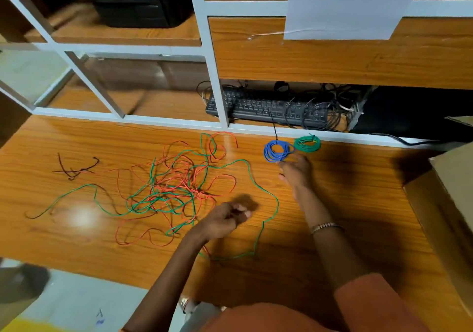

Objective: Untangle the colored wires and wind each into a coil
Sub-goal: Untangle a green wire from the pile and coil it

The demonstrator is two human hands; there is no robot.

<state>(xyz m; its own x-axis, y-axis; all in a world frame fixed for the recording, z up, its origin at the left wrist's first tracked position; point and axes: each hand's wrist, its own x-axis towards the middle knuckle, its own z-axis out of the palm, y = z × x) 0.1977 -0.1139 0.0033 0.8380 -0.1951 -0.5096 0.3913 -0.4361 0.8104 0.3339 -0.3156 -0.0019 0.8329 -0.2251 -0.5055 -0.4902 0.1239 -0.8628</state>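
On the wooden tabletop, finished blue coil and green coil sat aside, clear of the red-green tangle. Right hand fingers relaxed beside them; left hand curled, contents blurred.

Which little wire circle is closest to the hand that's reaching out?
The blue wire coil. It lies just beyond the right hand, while the green wire coil sits farther back, near the white frame.
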